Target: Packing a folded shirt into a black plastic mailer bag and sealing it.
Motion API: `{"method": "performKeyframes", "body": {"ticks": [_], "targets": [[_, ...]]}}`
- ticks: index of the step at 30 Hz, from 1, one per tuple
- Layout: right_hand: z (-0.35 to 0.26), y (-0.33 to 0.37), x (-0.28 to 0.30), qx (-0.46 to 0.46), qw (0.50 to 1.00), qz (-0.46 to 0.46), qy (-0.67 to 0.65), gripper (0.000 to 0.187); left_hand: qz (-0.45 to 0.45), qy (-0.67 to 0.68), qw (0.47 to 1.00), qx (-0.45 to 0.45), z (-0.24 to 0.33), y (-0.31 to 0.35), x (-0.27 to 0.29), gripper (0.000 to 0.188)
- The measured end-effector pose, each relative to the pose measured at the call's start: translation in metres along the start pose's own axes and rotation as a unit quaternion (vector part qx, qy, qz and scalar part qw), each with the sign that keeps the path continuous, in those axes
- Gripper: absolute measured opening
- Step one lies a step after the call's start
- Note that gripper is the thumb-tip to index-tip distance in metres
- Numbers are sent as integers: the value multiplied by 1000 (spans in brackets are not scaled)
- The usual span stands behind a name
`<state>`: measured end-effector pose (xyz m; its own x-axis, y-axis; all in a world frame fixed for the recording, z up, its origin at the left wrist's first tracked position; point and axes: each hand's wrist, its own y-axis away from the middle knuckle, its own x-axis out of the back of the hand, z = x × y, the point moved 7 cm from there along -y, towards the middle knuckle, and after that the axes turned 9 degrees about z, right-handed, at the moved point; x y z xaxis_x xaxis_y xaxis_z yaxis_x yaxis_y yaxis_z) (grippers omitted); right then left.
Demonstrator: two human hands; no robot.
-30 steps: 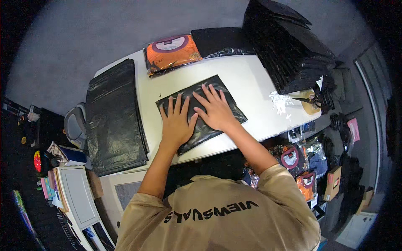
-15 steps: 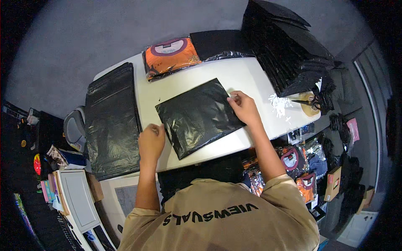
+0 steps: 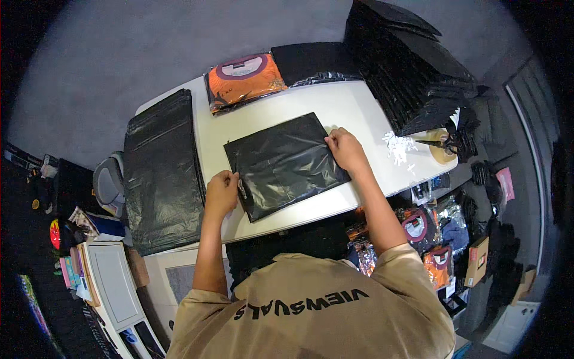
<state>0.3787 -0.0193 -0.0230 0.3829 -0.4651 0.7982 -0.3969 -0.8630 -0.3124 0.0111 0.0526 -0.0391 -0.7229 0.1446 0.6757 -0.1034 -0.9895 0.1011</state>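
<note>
A glossy black plastic package (image 3: 287, 164), flat and roughly square, lies tilted on the white table (image 3: 371, 107) in front of me. My left hand (image 3: 222, 192) is closed at its left edge, fingertips pinching the plastic. At the upper right edge, my right hand (image 3: 345, 146) grips the package between thumb and fingers. The package's underside is hidden.
Left of it lies a stack of black plastic bags (image 3: 161, 173). Along the far edge sit a clear-bagged orange shirt (image 3: 246, 84) and a black package (image 3: 317, 60). A tall black stack (image 3: 412, 72), white paper scraps (image 3: 397, 146), black scissors (image 3: 445, 143) and a tape roll (image 3: 441, 157) occupy the right.
My left hand has moved up and right onto the package's left edge. The package has turned slightly, its near corner shifting up and left. My right hand has barely moved.
</note>
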Motion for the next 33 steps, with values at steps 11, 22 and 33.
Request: {"method": "performKeyframes", "body": {"ticks": [11,22,33], "targets": [[4,1,18,-129,991,-42,11,56,-6,1,1000,11,4,-17,6,46],[20,-35,-21,-83,995,-19,55,36,104,-91,985,-106,5,-42,5,30],[-93,10,-53,207,975,-45,71,61,46,-198,906,-371,104,-3,-81,64]]}}
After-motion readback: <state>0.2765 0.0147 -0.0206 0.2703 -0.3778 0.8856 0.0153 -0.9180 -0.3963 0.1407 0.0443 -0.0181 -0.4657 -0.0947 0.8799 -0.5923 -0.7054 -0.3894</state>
